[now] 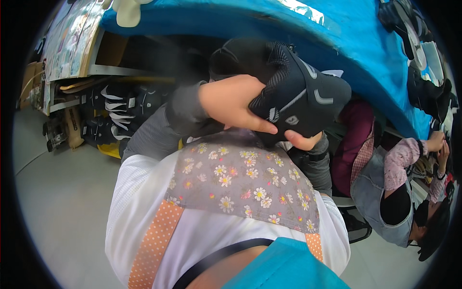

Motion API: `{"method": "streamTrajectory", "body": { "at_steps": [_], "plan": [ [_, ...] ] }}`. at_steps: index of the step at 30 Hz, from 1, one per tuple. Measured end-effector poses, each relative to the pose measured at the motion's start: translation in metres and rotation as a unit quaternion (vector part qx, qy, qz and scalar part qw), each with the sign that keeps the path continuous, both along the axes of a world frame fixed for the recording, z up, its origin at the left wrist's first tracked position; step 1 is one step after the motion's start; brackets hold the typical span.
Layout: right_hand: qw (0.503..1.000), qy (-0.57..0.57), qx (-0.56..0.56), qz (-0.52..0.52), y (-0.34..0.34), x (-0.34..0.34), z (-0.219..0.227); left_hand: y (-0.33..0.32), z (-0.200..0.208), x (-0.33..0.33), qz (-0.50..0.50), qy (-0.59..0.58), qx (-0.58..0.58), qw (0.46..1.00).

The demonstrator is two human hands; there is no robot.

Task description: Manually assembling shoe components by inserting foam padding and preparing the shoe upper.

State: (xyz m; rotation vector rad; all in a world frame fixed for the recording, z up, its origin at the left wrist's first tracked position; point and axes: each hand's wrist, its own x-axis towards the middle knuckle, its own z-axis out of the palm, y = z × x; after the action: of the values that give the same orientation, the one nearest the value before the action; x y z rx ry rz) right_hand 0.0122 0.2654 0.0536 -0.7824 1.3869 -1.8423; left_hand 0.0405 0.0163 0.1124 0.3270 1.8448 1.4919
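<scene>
1. The left hand [231, 103] has its grip closed over the near side of a black shoe upper [293, 94], thumb along its lower edge.
2. The right hand [302, 140] pinches the upper from beneath.
3. The upper sits above a floral apron [240, 178], below the blue table [337, 43].

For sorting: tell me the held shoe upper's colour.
Black shoe upper with grey-white stripes, seen in the head view.

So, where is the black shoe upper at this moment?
In the head view, the black shoe upper is at upper centre, held between the left hand and right hand, above the floral apron.
</scene>
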Motion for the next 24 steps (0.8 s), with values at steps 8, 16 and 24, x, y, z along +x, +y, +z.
{"method": "streamTrajectory", "body": {
  "at_steps": [8, 16, 24],
  "plan": [
    [0.966, -0.03, -0.249, 0.067, 0.021, 0.014, -0.076, -0.013, 0.001, 0.01, -0.149, 0.437, -0.091, 0.882],
    [0.95, -0.112, -0.291, 0.023, 0.012, 0.008, -0.036, -0.023, 0.005, 0.013, -0.168, 0.528, -0.205, 0.807],
    [0.947, -0.119, -0.297, 0.015, 0.015, 0.012, -0.031, -0.042, 0.026, 0.022, 0.092, 0.347, -0.074, 0.93]
  ]
}}
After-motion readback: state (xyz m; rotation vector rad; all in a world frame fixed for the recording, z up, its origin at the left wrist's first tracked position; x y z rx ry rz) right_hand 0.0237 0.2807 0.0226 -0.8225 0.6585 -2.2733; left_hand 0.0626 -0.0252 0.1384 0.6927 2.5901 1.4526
